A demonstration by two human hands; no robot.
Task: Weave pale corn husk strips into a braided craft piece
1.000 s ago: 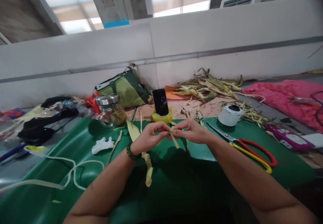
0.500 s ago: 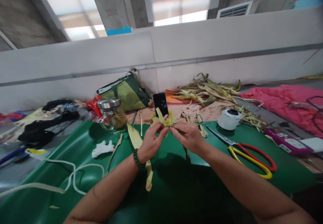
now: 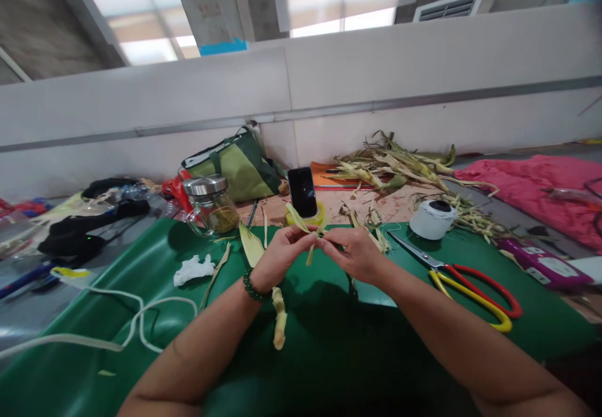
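Above the middle of the green mat (image 3: 324,354), my left hand (image 3: 286,251) pinches a pale yellow-green corn husk strip (image 3: 297,217). My right hand (image 3: 355,253) meets it fingertip to fingertip, also pinched on the husk. One end of the strip points up to the left, and a short end hangs below the fingers. The part between my fingertips is hidden. A wider husk piece (image 3: 251,246) lies partly under my left wrist, with a pale stalk-like end (image 3: 279,326) showing nearer me.
Scissors (image 3: 451,279) and a white thread spool (image 3: 433,219) lie right. Behind my hands a phone (image 3: 302,192) leans by a yellow tape roll (image 3: 320,214). A glass jar (image 3: 211,207), crumpled tissue (image 3: 194,270) and white cord (image 3: 141,316) are left; a husk pile (image 3: 390,166) lies behind.
The husk strip between my fingers has turned and looks narrower, with an end now hanging below. Both hands stay close together. The whole view has shifted slightly.
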